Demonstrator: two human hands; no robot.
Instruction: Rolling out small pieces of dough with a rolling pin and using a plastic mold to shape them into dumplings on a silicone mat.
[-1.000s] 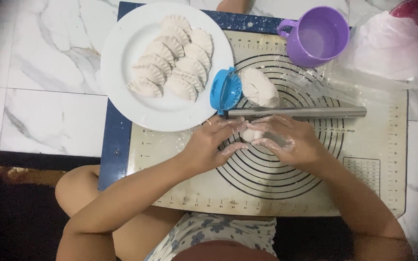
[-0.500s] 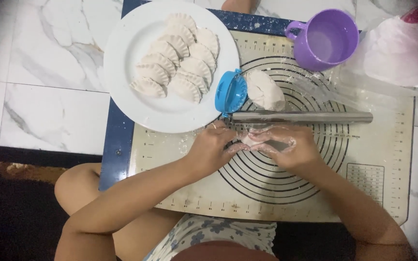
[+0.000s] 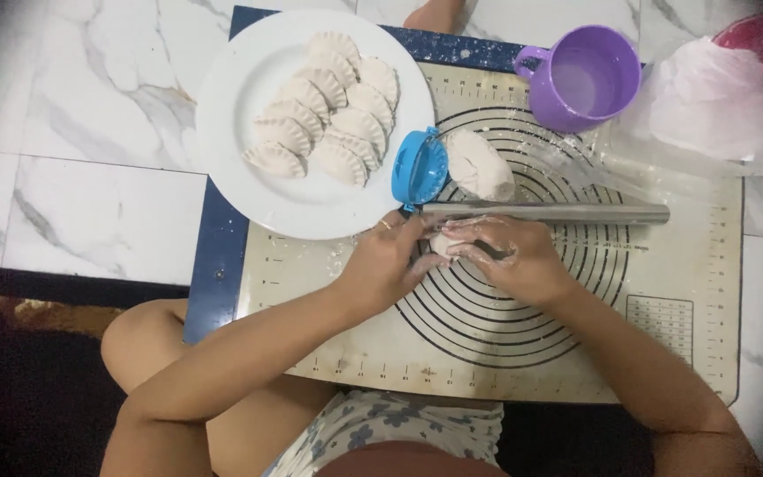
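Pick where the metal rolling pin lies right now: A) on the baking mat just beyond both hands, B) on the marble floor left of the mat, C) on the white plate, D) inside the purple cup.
A: the metal rolling pin lies flat across the baking mat, just past the left hand and right hand, which pinch a small piece of dough.

Home floor: marble tiles (image 3: 72, 132), baking mat (image 3: 691, 291), plate of dumplings (image 3: 231, 106).
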